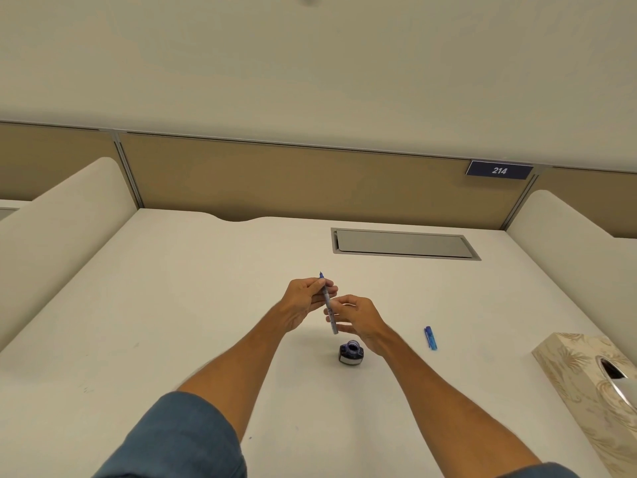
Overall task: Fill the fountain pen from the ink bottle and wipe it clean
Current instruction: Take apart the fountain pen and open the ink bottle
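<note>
While my left hand (pixel 302 302) grips fountain pen (pixel 326 300) top, right hand (pixel 358 315) pinches barrel; ink bottle (pixel 351 354) at 6 o'clock.

The pen (pixel 330 313) is showing a pale grey barrel and blue tip; the ink bottle (pixel 351 354) is looking dark blue, the cap (pixel 431 338) bright blue; the tissue box (pixel 579 374) is wearing cream swirls on beige.

White desk (pixel 172 322) – flat, pale top. Ink bottle (pixel 351 353) stands upright, uncapped, just nearer than the grip. Blue cap (pixel 431 338) lies flat to the grip's right, apart from the bottle. Patterned tissue box (pixel 586 391) sits well right. Grey recessed flap (pixel 403 243) – beyond the grip, rightward.
</note>
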The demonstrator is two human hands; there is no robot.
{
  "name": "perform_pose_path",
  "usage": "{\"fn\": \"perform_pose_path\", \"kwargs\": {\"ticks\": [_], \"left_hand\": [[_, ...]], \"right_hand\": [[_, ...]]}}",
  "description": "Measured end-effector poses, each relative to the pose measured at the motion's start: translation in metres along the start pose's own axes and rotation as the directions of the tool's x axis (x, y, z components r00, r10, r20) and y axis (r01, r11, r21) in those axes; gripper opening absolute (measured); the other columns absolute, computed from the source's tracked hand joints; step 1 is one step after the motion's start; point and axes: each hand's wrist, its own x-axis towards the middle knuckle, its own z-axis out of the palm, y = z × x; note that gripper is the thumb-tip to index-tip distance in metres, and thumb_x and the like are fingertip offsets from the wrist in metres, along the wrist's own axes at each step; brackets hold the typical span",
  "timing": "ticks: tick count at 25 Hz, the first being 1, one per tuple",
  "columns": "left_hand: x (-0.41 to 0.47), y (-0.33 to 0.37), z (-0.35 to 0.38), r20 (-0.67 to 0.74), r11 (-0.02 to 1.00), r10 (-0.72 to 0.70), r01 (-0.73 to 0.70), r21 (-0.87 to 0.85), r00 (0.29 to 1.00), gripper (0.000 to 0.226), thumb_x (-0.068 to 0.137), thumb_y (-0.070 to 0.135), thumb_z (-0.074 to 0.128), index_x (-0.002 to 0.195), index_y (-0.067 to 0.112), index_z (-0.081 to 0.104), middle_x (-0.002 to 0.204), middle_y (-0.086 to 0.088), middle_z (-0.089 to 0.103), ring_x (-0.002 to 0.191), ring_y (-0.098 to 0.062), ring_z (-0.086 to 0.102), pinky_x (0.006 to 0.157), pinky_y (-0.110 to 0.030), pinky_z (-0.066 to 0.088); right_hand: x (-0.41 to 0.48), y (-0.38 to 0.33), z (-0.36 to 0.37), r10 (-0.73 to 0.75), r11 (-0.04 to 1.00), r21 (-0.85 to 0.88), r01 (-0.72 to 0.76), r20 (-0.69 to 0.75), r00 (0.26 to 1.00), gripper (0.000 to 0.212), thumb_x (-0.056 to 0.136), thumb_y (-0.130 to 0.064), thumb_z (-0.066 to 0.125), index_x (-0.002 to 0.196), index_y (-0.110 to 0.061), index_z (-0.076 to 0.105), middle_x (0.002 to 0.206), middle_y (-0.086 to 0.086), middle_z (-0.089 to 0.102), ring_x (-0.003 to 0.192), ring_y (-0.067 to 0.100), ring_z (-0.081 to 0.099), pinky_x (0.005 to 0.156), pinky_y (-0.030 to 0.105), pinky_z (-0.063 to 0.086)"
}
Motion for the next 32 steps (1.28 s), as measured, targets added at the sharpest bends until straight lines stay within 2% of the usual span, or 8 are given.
{"fn": "perform_pose_path", "kwargs": {"ticks": [3, 8, 13, 18, 21, 24, 28, 32], "left_hand": [[0.001, 0.001, 0.004, -0.003, 1.0, 0.006, -0.006, 0.024, 1.0, 0.032, 0.101, 0.009, 0.039, 0.116, -0.012, 0.058, 0.106, -0.021, 0.065, 0.097, -0.029, 0.064, 0.074, -0.02, 0.058], [0.004, 0.002, 0.009, -0.01, 1.0, 0.004, -0.004, 0.018, 1.0, 0.032, 0.102, 0.01, 0.039, 0.115, -0.01, 0.06, 0.099, -0.015, 0.068, 0.094, -0.026, 0.066, 0.08, -0.023, 0.057], [0.006, 0.004, 0.014, -0.027, 0.999, 0.026, -0.025, 0.032, 0.999, 0.031, 0.102, 0.009, 0.038, 0.114, -0.01, 0.059, 0.104, -0.019, 0.066, 0.089, -0.024, 0.067, 0.074, -0.02, 0.058], [0.008, 0.005, 0.018, -0.023, 0.999, 0.015, -0.014, 0.043, 1.0, 0.031, 0.102, 0.01, 0.038, 0.115, -0.008, 0.06, 0.107, -0.019, 0.066, 0.093, -0.026, 0.066, 0.082, -0.024, 0.055], [0.01, 0.006, 0.02, -0.022, 0.999, 0.019, -0.018, 0.049, 1.0, 0.031, 0.102, 0.011, 0.038, 0.113, -0.007, 0.061, 0.109, -0.02, 0.066, 0.094, -0.027, 0.066, 0.087, -0.028, 0.055], [0.013, 0.006, 0.022, -0.028, 0.997, 0.023, -0.021, 0.078, 0.999, 0.032, 0.102, 0.011, 0.037, 0.114, -0.007, 0.06, 0.112, -0.02, 0.065, 0.101, -0.03, 0.064, 0.096, -0.036, 0.051], [0.013, 0.005, 0.026, -0.016, 0.998, 0.012, -0.011, 0.062, 1.0, 0.032, 0.102, 0.011, 0.037, 0.115, -0.008, 0.06, 0.107, -0.018, 0.066, 0.094, -0.026, 0.066, 0.083, -0.024, 0.056], [0.016, 0.005, 0.032, -0.005, 0.998, 0.02, -0.019, 0.066, 1.0, 0.031, 0.102, 0.011, 0.037, 0.112, -0.007, 0.061, 0.11, -0.02, 0.066, 0.094, -0.027, 0.066, 0.085, -0.027, 0.055]], "right_hand": [[0.002, 0.0, -0.004, 0.005, 1.0, 0.015, -0.006, 0.058, 0.998, 0.021, 0.093, -0.016, 0.061, 0.106, 0.0, 0.065, 0.098, 0.017, 0.072, 0.086, 0.028, 0.072, 0.072, 0.03, 0.058], [0.005, -0.004, -0.01, -0.016, 1.0, -0.027, 0.016, -0.019, 1.0, 0.023, 0.081, -0.014, 0.075, 0.098, -0.004, 0.063, 0.086, 0.009, 0.07, 0.075, 0.019, 0.068, 0.068, 0.03, 0.057], [0.009, -0.005, -0.017, -0.016, 1.0, -0.019, 0.018, 0.104, 0.994, 0.022, 0.096, -0.016, 0.054, 0.109, -0.001, 0.065, 0.096, 0.012, 0.073, 0.085, 0.023, 0.072, 0.078, 0.032, 0.058], [0.012, -0.008, -0.024, -0.045, 0.999, -0.022, 0.046, 0.003, 0.999, 0.02, 0.08, -0.009, 0.075, 0.096, -0.003, 0.065, 0.087, 0.013, 0.07, 0.072, 0.019, 0.069, 0.068, 0.029, 0.059], [0.014, -0.008, -0.026, -0.027, 1.0, 0.009, 0.027, 0.056, 0.998, 0.019, 0.09, -0.018, 0.065, 0.101, -0.004, 0.066, 0.093, 0.012, 0.072, 0.083, 0.023, 0.072, 0.074, 0.031, 0.059], [0.015, -0.009, -0.03, -0.026, 0.999, 0.029, 0.023, 0.105, 0.994, 0.017, 0.093, -0.012, 0.06, 0.104, -0.001, 0.066, 0.095, 0.015, 0.073, 0.085, 0.027, 0.073, 0.075, 0.032, 0.059], [0.014, -0.012, -0.035, -0.034, 0.999, 0.002, 0.034, 0.018, 0.999, 0.025, 0.082, -0.009, 0.073, 0.102, 0.001, 0.064, 0.088, 0.011, 0.071, 0.074, 0.019, 0.07, 0.065, 0.028, 0.058], [0.015, -0.011, -0.041, -0.006, 1.0, -0.007, 0.007, 0.086, 0.996, 0.022, 0.093, -0.021, 0.06, 0.106, -0.004, 0.066, 0.096, 0.01, 0.072, 0.086, 0.022, 0.071, 0.073, 0.03, 0.058]]}}
